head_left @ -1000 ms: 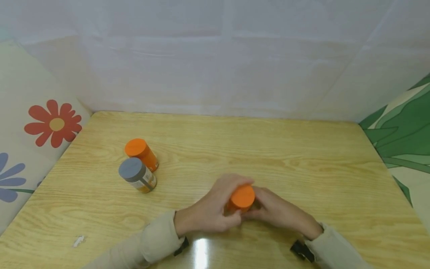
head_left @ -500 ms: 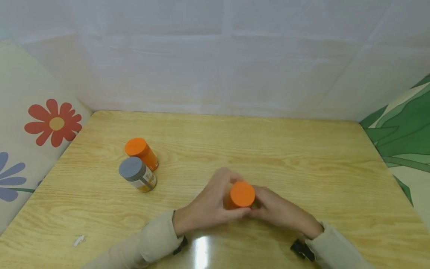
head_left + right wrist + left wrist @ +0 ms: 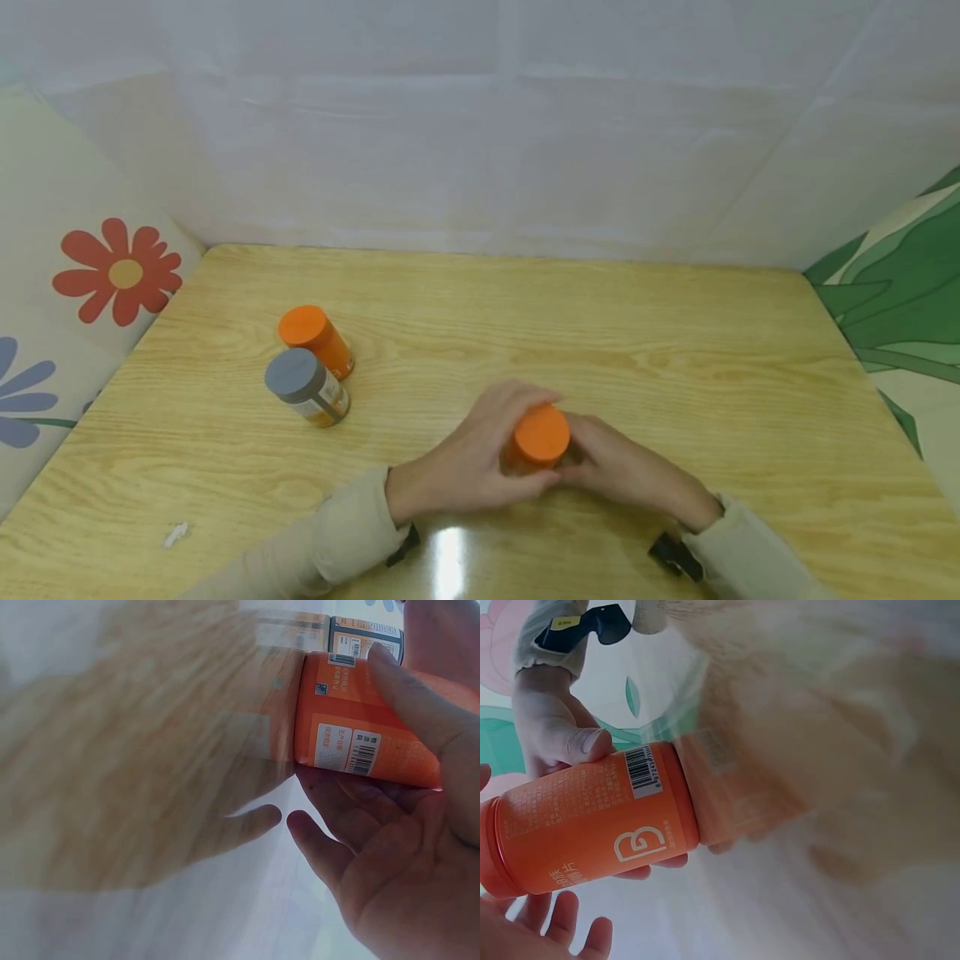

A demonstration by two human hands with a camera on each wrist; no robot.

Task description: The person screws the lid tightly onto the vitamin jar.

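An orange bottle (image 3: 541,437) stands upright on the wooden table, its round lid facing up. My left hand (image 3: 480,454) curls round the lid from the left, thumb on the near side and fingers on the far side. From the right, my right hand (image 3: 626,467) grips the body lower down. The left wrist view shows printed text and a barcode on the bottle (image 3: 600,817), with the right hand's thumb (image 3: 585,744) against its side. In the right wrist view the right hand (image 3: 412,855) wraps the bottle (image 3: 360,720), whose base sits on the tabletop.
To the left stand a second orange bottle (image 3: 318,340) and, in front of it, a grey-lidded bottle (image 3: 309,387). A small white mark (image 3: 176,535) lies on the table (image 3: 600,333) at the front left. A pale cloth wall (image 3: 487,150) borders the back.
The left hand's fingers have shifted about the lid, its thumb reaching further right than a second ago. The right hand has kept its place, and the bottle has barely moved.
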